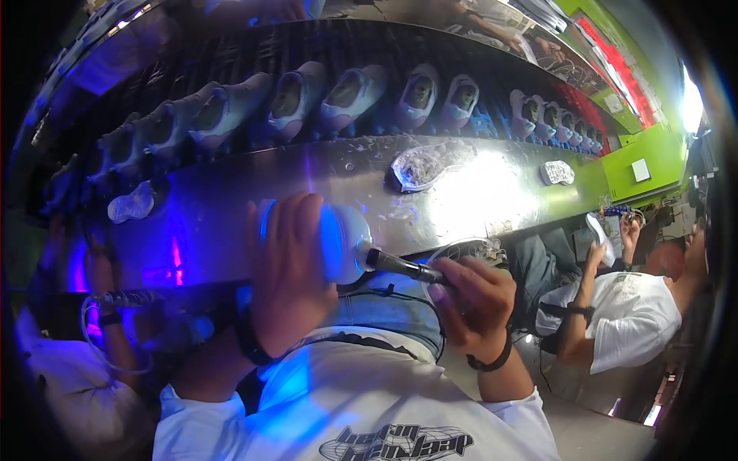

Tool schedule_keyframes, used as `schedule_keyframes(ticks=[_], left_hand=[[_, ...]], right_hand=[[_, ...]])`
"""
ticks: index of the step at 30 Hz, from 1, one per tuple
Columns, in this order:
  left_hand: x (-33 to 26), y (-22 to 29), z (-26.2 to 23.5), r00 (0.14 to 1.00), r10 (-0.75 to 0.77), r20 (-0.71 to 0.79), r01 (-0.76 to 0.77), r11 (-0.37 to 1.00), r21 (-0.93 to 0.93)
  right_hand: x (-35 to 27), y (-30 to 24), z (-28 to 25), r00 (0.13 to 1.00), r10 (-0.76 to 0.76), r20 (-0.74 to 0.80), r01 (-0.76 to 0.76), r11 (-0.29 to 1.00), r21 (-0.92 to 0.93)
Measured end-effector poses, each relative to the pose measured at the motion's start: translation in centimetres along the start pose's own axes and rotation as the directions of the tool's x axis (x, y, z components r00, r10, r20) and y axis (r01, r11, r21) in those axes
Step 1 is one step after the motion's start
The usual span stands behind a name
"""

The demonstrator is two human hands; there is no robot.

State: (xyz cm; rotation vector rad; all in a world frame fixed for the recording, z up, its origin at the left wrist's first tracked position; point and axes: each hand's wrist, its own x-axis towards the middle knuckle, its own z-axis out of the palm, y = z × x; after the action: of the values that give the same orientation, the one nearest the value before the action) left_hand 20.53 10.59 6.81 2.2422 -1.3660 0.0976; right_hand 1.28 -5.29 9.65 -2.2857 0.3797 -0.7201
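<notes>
My left hand, slightly smeared by motion, is wrapped round a pale shoe lit blue, just past the near edge of the metal bench. The hand hides much of the shoe. In my right hand is a slim black brush, gripped between thumb and fingers. Its wide dark end meets the right side of the shoe; the bristles cannot be made out.
Pale shoes stand in a row on a dark conveyor behind the metal bench. A shoe-shaped tray with greyish residue and a white pad lie on the bench. Co-workers sit at left and right.
</notes>
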Motion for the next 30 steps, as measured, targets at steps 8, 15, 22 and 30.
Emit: schedule_keyframes(ticks=[8,15,22,30], left_hand=[[2.1,-2.6,-1.1,0.999,0.042,-0.006,-0.042,0.992,-0.116],[3.7,-4.9,-1.9,0.996,0.083,-0.013,-0.083,0.962,-0.259],[4.3,-7.1,-2.7,0.987,0.021,0.159,0.025,0.959,-0.281],[4.7,-7.4,-4.0,0.933,-0.135,0.334,0.226,0.942,-0.250]], right_hand=[[3.5,3.2,2.4,0.998,-0.011,0.058,-0.005,0.963,0.271],[4.0,5.0,8.6,1.000,0.012,-0.009,-0.006,0.861,0.509],[3.1,5.8,12.0,0.998,0.040,-0.043,-0.011,0.844,0.536],[0.3,7.4,14.0,0.981,0.186,0.064,-0.188,0.798,0.572]])
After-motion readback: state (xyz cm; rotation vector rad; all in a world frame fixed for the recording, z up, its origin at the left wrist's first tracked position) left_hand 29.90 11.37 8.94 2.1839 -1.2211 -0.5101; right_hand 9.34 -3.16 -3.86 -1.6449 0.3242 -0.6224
